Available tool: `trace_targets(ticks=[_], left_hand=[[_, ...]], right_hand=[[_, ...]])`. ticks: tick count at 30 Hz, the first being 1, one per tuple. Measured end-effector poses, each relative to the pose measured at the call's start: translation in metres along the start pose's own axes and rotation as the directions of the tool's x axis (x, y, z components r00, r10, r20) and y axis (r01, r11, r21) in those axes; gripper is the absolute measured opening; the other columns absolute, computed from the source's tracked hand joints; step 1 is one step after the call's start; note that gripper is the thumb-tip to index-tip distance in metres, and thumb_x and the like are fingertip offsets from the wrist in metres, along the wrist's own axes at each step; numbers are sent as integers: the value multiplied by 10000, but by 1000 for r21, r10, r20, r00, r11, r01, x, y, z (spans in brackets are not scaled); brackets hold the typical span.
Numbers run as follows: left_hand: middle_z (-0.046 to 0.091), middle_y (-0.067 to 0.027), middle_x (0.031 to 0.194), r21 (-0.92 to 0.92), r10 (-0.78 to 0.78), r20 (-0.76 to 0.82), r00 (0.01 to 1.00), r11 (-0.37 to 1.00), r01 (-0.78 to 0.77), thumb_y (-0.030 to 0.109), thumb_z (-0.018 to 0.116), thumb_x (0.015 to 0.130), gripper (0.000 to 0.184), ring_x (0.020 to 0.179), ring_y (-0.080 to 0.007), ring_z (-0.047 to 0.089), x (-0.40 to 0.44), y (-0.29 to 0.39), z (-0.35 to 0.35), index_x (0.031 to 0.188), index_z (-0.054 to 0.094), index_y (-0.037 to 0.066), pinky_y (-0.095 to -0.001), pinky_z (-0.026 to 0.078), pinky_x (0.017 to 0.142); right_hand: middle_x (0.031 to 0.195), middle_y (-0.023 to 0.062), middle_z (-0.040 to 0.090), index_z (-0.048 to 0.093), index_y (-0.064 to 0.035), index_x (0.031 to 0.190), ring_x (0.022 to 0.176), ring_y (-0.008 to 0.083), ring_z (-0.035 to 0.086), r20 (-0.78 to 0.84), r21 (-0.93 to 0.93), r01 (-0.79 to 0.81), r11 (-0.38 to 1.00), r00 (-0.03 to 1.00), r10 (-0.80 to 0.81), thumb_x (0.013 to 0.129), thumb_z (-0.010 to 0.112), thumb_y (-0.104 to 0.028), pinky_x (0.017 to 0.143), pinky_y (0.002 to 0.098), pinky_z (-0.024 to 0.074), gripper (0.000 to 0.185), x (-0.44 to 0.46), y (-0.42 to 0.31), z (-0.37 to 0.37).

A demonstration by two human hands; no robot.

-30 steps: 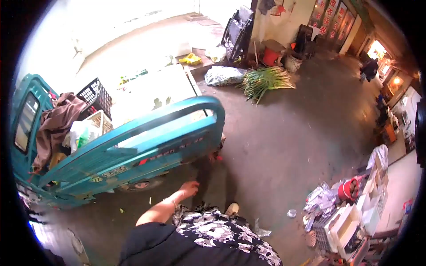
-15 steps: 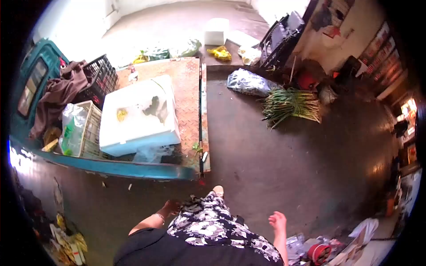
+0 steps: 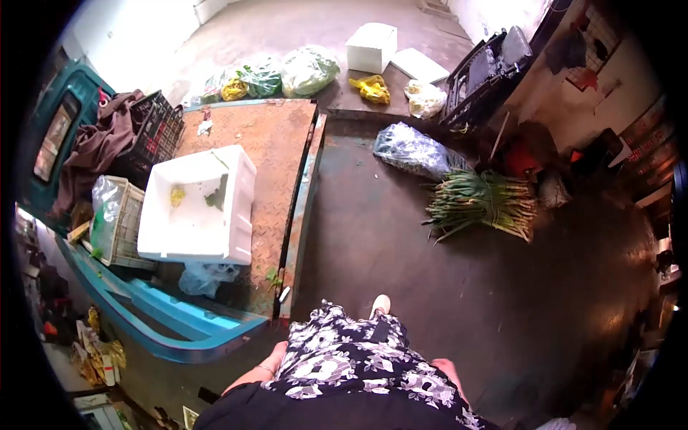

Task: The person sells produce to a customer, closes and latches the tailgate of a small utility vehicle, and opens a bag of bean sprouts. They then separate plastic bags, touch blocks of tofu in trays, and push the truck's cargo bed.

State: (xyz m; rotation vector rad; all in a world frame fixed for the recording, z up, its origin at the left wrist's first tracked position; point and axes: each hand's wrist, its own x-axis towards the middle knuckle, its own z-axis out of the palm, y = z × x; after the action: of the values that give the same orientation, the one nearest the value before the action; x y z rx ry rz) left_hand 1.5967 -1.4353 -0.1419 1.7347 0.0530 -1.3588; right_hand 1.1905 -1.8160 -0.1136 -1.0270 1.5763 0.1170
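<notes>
Head view: the person's left hand (image 3: 276,356) hangs beside the black-and-white floral skirt (image 3: 344,355), just off the near right corner of the rust-brown ridged metal truck bed (image 3: 279,143); the right hand (image 3: 446,368) is at the skirt's other side. Cloth and the low angle hide most of the fingers, so I cannot tell whether either hand is spread or closed; nothing shows held in them. Half a second ago the right hand was raised, its fingers visible and clear of the skirt; now it is lower and closer in. A second ago only the left hand showed, reaching forward

Back then the teal metal side rail (image 3: 193,351) rose across the view and covered much of the load; now the view looks down past it, along the bed's near edge. The rectangular white foam box (image 3: 240,208) sits near that edge, to the left of the bed's right edge, and its inside, with a dark green leaf (image 3: 217,195), is plainer than before. A pale slatted plastic crate (image 3: 129,226) stands at its left; a crumpled bluish clear plastic bag (image 3: 208,278) lies at its near side

Beyond the bed's right edge, the sheaf of long green stalks (image 3: 484,204) lies on the grey floor (image 3: 365,236) next to the same silvery plastic sack (image 3: 414,148). The heap with a red bucket, seen earlier at lower right, has left the view
</notes>
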Motion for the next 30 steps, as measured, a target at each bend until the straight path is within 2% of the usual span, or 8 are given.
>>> trace_targets(ticks=[3,5,8,14,18,20,23,30], left_hand=[[682,-50,956,25,-17,-13,1000,1000,18,189,674,824,281,842,-145,597,4,31,36,1031,673,0,-305,476,776],[682,-52,956,37,-38,-10,999,999,39,178,666,827,271,840,-145,597,12,51,50,1030,672,-1,-303,477,774],[682,-54,955,36,-55,-13,998,998,55,162,654,832,257,838,-146,598,39,82,60,1028,670,-3,-298,477,772],[682,-59,955,4,-10,-72,997,1000,11,129,631,842,230,834,-147,599,131,172,50,1024,666,-7,-290,478,767],[682,-62,954,-23,59,-229,972,998,-66,107,615,849,214,832,-147,599,207,269,24,1021,664,-10,-284,479,763],[678,-75,925,-12,67,-382,922,997,-78,60,565,845,264,762,-147,615,244,302,7,1094,622,-5,-271,492,677],[657,-99,872,-308,-152,-366,918,951,35,33,554,828,447,647,-130,616,260,392,-16,1272,497,37,-260,464,495],[644,-98,865,-350,-201,-449,870,936,36,45,514,839,407,599,-149,604,342,439,-32,1245,513,22,-266,462,461]], right_hand=[[521,99,563,584,-43,761,439,165,516,74,-11,141,990,987,-140,895,456,-148,394,302,400,213,93,-75,-74],[524,116,563,546,-102,852,353,163,465,-41,-10,170,985,984,-171,884,450,-163,314,303,360,118,134,-150,-94],[718,88,620,551,-58,1032,534,143,575,-113,146,261,954,963,-246,895,496,-106,424,263,436,156,179,-264,-90],[794,76,631,536,-43,1117,622,142,610,123,65,312,948,940,-318,900,517,-97,510,251,479,225,216,-418,10],[847,63,650,543,-35,1173,690,126,620,453,-209,196,958,888,-82,885,572,-114,554,252,493,299,225,-457,77],[842,54,645,546,-25,1171,696,117,614,470,-299,222,928,881,-59,885,586,-123,560,246,487,305,240,-471,95],[817,58,631,540,-11,1168,632,116,578,453,-266,181,947,890,-43,890,575,-99,553,251,478,294,254,-508,100],[754,96,617,510,-14,1168,557,151,560,376,-267,50,962,925,57,882,556,-65,490,272,463,294,357,-621,70]])
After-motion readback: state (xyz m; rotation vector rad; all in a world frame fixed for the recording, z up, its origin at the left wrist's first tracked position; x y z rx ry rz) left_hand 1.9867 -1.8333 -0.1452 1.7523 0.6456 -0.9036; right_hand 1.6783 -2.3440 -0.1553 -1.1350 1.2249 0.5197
